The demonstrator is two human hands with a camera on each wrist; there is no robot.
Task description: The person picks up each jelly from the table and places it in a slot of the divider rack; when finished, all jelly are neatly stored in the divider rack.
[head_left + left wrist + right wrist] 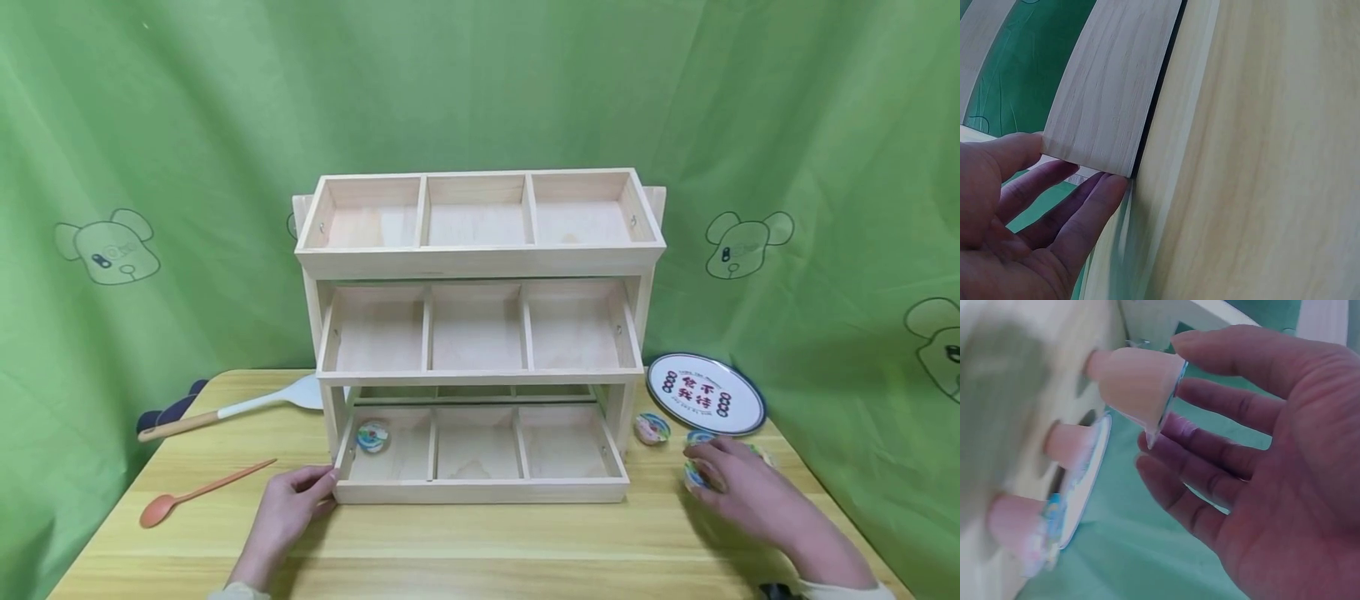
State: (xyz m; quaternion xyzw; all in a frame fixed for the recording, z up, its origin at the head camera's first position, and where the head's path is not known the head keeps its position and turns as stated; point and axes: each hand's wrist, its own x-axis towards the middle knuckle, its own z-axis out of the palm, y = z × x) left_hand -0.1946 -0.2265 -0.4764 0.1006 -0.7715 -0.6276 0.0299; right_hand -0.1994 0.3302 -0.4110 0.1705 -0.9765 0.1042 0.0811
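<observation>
My left hand [288,508] is at the left front corner of the bottom tray [480,493] of a pale wooden three-tier rack. In the left wrist view, its fingertips [1113,187] touch the end of that tray. At the right side of the table, my right hand [750,492] pinches a small jelly cup [1138,381] near its lid rim, thumb on one side and fingers on the other. Beyond it stand other jelly cups [1016,528] with printed lids. One jelly cup [372,436] lies in the bottom tray's left compartment.
Above are the middle tray [480,379] and top tray [480,263], each with three compartments. An oval plate [705,395] with red characters lies back right. A white spatula [247,406] and orange spoon [202,493] lie left. Green curtain [480,83] surrounds the table.
</observation>
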